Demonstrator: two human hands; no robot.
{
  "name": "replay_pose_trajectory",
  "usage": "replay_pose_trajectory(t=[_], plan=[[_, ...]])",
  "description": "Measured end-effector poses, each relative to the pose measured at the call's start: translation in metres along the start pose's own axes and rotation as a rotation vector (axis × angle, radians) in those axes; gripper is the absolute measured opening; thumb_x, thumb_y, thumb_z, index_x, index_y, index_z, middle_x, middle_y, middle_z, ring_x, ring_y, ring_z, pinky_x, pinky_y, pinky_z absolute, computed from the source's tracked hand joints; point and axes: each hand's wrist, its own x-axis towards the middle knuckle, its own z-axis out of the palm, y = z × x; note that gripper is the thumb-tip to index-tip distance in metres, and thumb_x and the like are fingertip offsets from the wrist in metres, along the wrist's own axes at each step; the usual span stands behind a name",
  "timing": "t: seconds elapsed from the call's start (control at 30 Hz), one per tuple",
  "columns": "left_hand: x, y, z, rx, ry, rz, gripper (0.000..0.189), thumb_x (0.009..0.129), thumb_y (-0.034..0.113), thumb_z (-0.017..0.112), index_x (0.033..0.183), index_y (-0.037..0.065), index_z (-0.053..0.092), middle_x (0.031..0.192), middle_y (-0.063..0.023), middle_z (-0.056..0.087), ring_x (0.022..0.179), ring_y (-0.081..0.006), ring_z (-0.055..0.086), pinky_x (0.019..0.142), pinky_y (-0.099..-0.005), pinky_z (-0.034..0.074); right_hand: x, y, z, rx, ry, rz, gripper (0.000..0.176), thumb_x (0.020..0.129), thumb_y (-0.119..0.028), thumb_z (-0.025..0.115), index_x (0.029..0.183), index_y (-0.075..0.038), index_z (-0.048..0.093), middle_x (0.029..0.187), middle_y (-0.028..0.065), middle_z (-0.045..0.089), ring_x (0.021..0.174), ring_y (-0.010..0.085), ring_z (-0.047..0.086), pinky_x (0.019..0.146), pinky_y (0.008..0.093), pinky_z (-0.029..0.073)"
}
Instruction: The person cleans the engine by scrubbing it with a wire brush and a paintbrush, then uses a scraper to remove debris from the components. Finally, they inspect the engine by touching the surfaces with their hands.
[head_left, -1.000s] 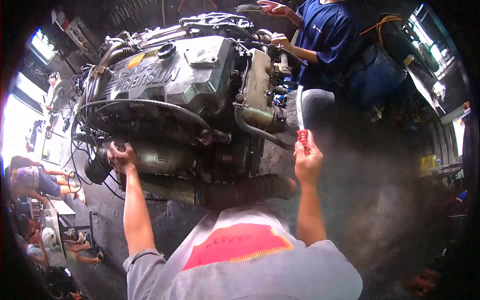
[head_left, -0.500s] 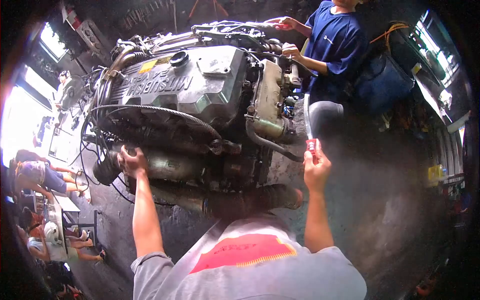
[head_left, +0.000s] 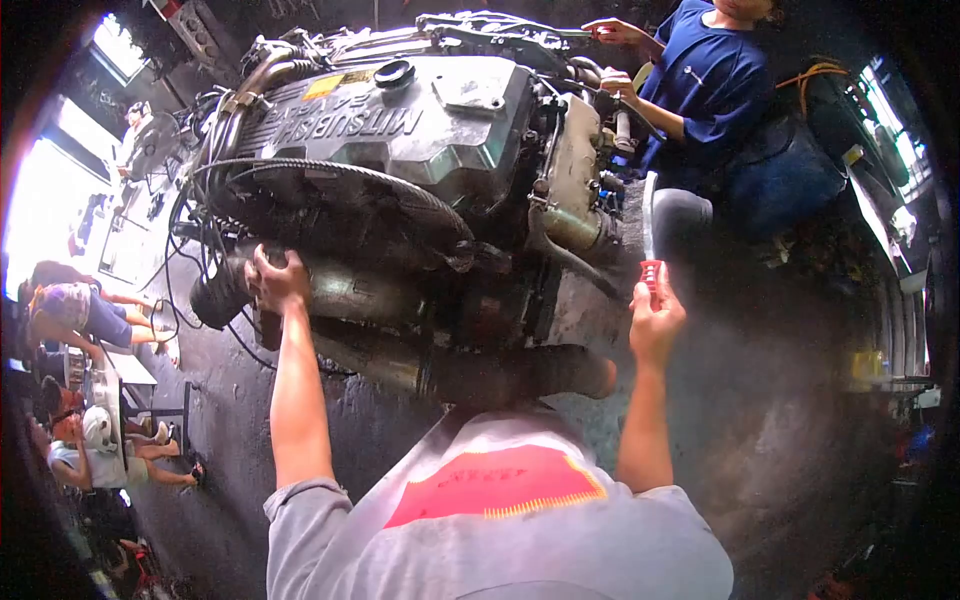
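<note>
A large engine (head_left: 400, 130) with a grey cover lettered MITSUBISHI stands in front of me. My left hand (head_left: 281, 285) rests with its fingers apart on the left end of a thick metal cylinder (head_left: 365, 292), beside a dark rounded pipe end (head_left: 214, 298). In my right hand (head_left: 657, 318) is a red-handled tool (head_left: 650, 230), its long narrow pale blade pointing up, right of the engine. A stout dark pipe (head_left: 505, 376) with a reddish right end lies nearest me, below the cylinder.
Behind the engine's right side, a person in a navy shirt (head_left: 715, 75) has both hands at the engine. A blue barrel (head_left: 790, 175) stands farther right. People sit by a bench (head_left: 112, 410) at the left. A braided cable (head_left: 370, 180) loops across the engine's front.
The engine appears slightly higher and farther right as my view shifts. My right hand still holds the red-handled tool upright, and my left hand stays on the cylinder.
</note>
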Motion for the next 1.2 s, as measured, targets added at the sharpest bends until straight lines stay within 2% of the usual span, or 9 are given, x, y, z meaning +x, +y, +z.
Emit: replay_pose_trajectory(t=[0.5, 0.63, 0.73, 0.83, 0.87, 0.9, 0.97, 1.03, 1.2], plan=[[0.001, 0.001, 0.000, -0.014, -0.027, -0.012, 0.057, 0.068, 0.039, 0.055, 0.121, 0.022, 0.044, 0.133, -0.0152, 0.034, 0.123, -0.0322, 0.030, 0.095, -0.0513, 0.028, 0.013, -0.009, 0.000, 0.064, -0.047, -0.016, 0.037, 0.084, -0.006, 0.051, 0.120, 0.002, 0.048, 0.079, 0.0006, 0.057, 0.058, 0.0051, 0.047, 0.054, 0.0197, 0.041], [0.000, 0.004, -0.001, 0.020, -0.032, -0.019, 0.056, 0.068, 0.040, 0.055, 0.121, 0.023, 0.043, 0.133, -0.0147, 0.034, 0.123, -0.0319, 0.030, 0.095, -0.0511, 0.028, 0.027, -0.077, 0.012, 0.062, -0.092, -0.127, 0.034, 0.084, -0.004, 0.048, 0.118, 0.002, 0.050, 0.083, 0.0022, 0.060, 0.057, 0.0045, 0.046, 0.051, 0.0183, 0.039], [0.000, 0.004, -0.002, 0.018, -0.019, -0.015, 0.056, 0.068, 0.040, 0.055, 0.121, 0.024, 0.044, 0.133, -0.0147, 0.034, 0.123, -0.0318, 0.030, 0.095, -0.0510, 0.028, 0.046, -0.100, 0.039, 0.012, -0.110, -0.276, 0.031, 0.085, -0.009, 0.047, 0.114, 0.000, 0.053, 0.093, 0.0105, 0.065, 0.059, 0.0110, 0.054, 0.056, 0.0244, 0.045], [0.000, 0.004, -0.002, 0.045, -0.030, -0.028, 0.056, 0.068, 0.039, 0.056, 0.121, 0.023, 0.044, 0.132, -0.0152, 0.035, 0.123, -0.0324, 0.030, 0.096, -0.0502, 0.028, 0.073, -0.107, 0.079, -0.259, -0.281, -0.417, 0.027, 0.081, -0.018, 0.047, 0.101, -0.001, 0.057, 0.086, 0.0236, 0.058, 0.081, 0.0355, 0.059, 0.069, 0.0418, 0.046], [0.001, 0.002, 0.000, 0.037, -0.026, -0.028, 0.056, 0.068, 0.039, 0.056, 0.121, 0.023, 0.044, 0.132, -0.0152, 0.035, 0.123, -0.0324, 0.030, 0.096, -0.0502, 0.028, 0.083, -0.104, 0.098, -0.390, -0.237, -0.545, 0.030, 0.081, -0.016, 0.048, 0.109, -0.005, 0.055, 0.083, 0.0235, 0.059, 0.072, 0.0333, 0.061, 0.064, 0.0378, 0.047], [0.001, -0.002, 0.002, 0.031, -0.028, -0.007, 0.056, 0.069, 0.039, 0.056, 0.121, 0.023, 0.043, 0.132, -0.0155, 0.035, 0.123, -0.0330, 0.030, 0.096, -0.0498, 0.029, 0.091, -0.104, 0.114, -0.491, -0.242, -0.429, 0.025, 0.079, -0.016, 0.047, 0.098, -0.003, 0.057, 0.085, 0.0259, 0.058, 0.082, 0.0409, 0.056, 0.069, 0.0463, 0.045], [0.001, 0.000, 0.000, 0.022, -0.029, 0.011, 0.056, 0.069, 0.038, 0.056, 0.122, 0.022, 0.043, 0.132, -0.0164, 0.034, 0.122, -0.0342, 0.029, 0.096, -0.0481, 0.029, 0.106, -0.110, 0.141, -0.576, -0.259, -0.348, 0.022, 0.078, -0.015, 0.044, 0.091, -0.001, 0.054, 0.083, 0.0280, 0.058, 0.082, 0.0421, 0.056, 0.074, 0.0488, 0.044], [0.004, -0.010, 0.011, -0.030, 0.017, 0.047, 0.056, 0.069, 0.037, 0.057, 0.121, 0.021, 0.043, 0.132, -0.0166, 0.033, 0.122, -0.0339, 0.029, 0.096, -0.0504, 0.028, 0.108, -0.127, 0.151, -0.705, -0.328, -0.270, 0.030, 0.077, -0.014, 0.045, 0.100, 0.005, 0.051, 0.085, 0.0263, 0.060, 0.086, 0.0391, 0.059, 0.077, 0.0440, 0.048], [0.001, -0.001, 0.004, -0.002, 0.012, 0.010, 0.057, 0.068, 0.037, 0.058, 0.120, 0.022, 0.044, 0.132, -0.0172, 0.033, 0.123, -0.0339, 0.028, 0.093, -0.0566, 0.027, 0.078, -0.141, 0.136, -0.783, -0.430, -0.342, 0.030, 0.075, -0.013, 0.050, 0.095, 0.008, 0.055, 0.093, 0.0287, 0.058, 0.089, 0.0374, 0.059, 0.079, 0.0425, 0.048]])
